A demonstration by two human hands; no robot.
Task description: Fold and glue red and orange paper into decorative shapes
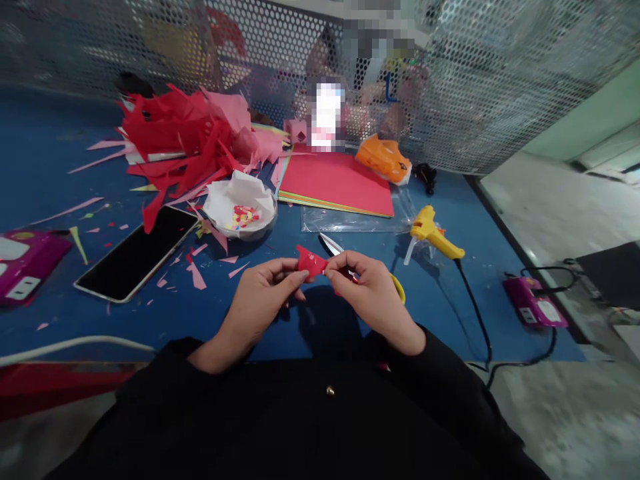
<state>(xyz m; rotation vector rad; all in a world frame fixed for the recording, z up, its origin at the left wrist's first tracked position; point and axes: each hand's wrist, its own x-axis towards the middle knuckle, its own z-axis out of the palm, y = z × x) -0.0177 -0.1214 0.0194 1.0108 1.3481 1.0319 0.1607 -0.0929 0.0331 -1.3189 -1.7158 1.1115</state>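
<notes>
Between my two hands, above the near part of the blue table, is a small piece of red paper [311, 261]. My left hand [265, 297] pinches its left side between thumb and fingers. The fingertips of my right hand [367, 290] are pressed together at its right edge. Scissors [330, 244] with a yellow handle lie under and behind my right hand, blades pointing away and left; most of their handle is hidden. Just beyond my left hand stands a bowl [267, 223] lined with white paper, holding small red and yellow paper bits.
A heap of red and pink paper strips [190, 137] lies at the back left, near a phone [137, 253]. Red paper sheets [335, 183] and an orange packet [383, 159] lie ahead. A yellow glue gun [435, 233] trails its cord rightward past a purple power strip [535, 303].
</notes>
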